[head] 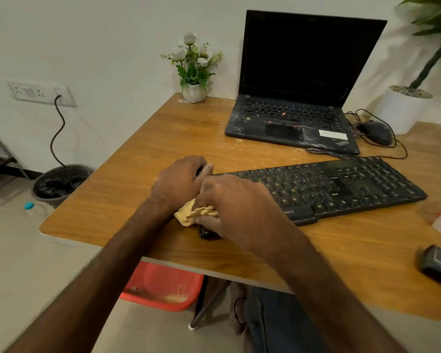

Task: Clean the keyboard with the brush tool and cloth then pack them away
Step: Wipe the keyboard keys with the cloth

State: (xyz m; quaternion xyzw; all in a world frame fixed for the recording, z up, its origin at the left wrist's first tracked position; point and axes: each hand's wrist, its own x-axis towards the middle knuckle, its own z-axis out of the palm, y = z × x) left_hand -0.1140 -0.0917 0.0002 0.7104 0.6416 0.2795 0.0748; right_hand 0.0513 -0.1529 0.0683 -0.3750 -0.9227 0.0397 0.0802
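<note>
A black keyboard (341,187) lies slanted across the wooden desk (143,154). My left hand (178,182) rests on the keyboard's left end and grips its far corner. My right hand (234,207) presses a crumpled yellow cloth (189,214) against the keyboard's left front part, fingers closed on the cloth. Both hands hide the keyboard's left end, apart from a dark corner below my right hand. A dark oblong object (438,268), possibly the brush tool or its case, lies at the desk's right front edge.
A dusty black laptop (298,98) stands open behind the keyboard, with a wired mouse (376,132) to its right. A small flower pot (194,91) sits at the back. A bin (59,184) and a red tub (163,286) are on the floor.
</note>
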